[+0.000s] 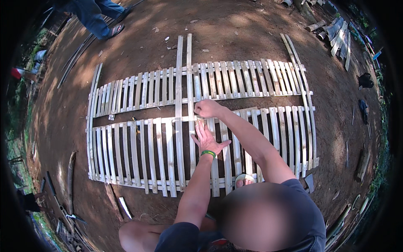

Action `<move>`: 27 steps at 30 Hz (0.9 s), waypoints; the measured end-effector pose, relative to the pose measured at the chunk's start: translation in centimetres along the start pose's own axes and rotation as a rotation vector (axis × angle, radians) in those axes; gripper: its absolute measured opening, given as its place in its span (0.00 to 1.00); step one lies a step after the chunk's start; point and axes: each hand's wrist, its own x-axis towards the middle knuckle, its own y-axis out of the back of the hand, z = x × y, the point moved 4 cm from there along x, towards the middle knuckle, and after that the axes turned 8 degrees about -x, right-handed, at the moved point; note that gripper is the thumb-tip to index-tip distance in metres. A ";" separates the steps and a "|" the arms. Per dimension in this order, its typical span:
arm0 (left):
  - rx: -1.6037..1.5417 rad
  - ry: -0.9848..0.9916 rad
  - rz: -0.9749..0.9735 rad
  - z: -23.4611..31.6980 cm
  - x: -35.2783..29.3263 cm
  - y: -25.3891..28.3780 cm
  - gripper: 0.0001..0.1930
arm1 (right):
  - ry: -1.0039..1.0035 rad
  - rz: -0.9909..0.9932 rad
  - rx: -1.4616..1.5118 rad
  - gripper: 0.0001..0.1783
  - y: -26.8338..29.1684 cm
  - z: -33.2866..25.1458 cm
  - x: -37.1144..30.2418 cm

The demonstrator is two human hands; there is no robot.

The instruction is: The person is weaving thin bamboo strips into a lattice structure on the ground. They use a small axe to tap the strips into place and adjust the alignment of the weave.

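A slatted bamboo frame (179, 90) of pale strips lies on the ground, with two rows of short slats and several long crossing strips. Fingers spread, my left hand (208, 140) rests on the near row beside a central long strip (190, 84); a green band circles its wrist. Just beyond its fingertips, my right hand (208, 108) is closed in a fist over the rail at the gap between the rows. What the right fingers hold, if anything, is hidden. A small tool with yellow on it (136, 127) lies at the near row's upper rail, left of my hands.
Another person's legs (94, 19) stand at the far left on bare soil. Split bamboo pieces (342, 40) are piled at the far right. Sticks (71, 180) and a white strip (124, 208) lie at the near left. My sandaled foot (244, 181) is at the frame's near edge.
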 end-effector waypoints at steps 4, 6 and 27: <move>-0.103 -0.091 0.163 -0.1 -0.1 0.0 0.65 | -0.155 -0.128 -0.033 0.27 -1.3 -0.2 1.5; -0.209 -0.164 0.355 -2.5 -0.9 0.4 0.56 | -0.158 -0.165 -0.004 0.28 -1.2 -1.1 1.9; -1.239 0.099 0.266 -12.1 7.5 0.9 0.32 | -0.813 0.602 -0.237 0.28 -3.8 5.4 -28.3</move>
